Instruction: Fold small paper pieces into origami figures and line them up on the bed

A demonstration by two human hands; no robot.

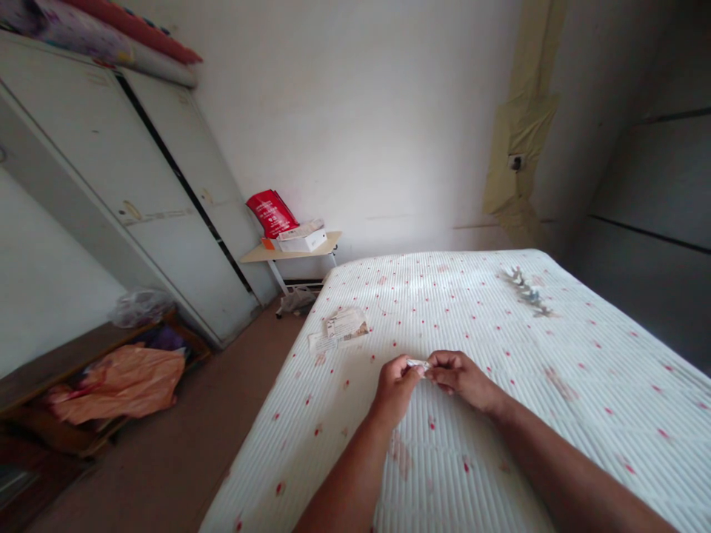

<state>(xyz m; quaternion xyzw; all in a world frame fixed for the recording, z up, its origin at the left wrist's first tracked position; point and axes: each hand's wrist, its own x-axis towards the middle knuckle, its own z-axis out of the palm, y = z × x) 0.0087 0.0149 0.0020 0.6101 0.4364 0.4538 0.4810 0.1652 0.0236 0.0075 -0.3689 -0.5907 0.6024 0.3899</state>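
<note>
Both hands meet over the mattress, pinching a small folded piece of printed paper [418, 364]. My left hand [397, 381] is closed on its left end, thumb on top. At the other end, the fingers of my right hand [458, 377] are closed on the paper too. Beyond my left hand lie flat sheets of newspaper [347, 324] on the bed. Far to the right sits a row of small grey folded paper pieces [526, 292], too small to make out in detail.
The bed [444, 296] has a white ribbed cover with red dots. A small table [258, 255] with a red bag [272, 213] and a white box [305, 240] stands past its far left corner. At left are a metal cabinet [167, 215] and an orange plastic bag [125, 385].
</note>
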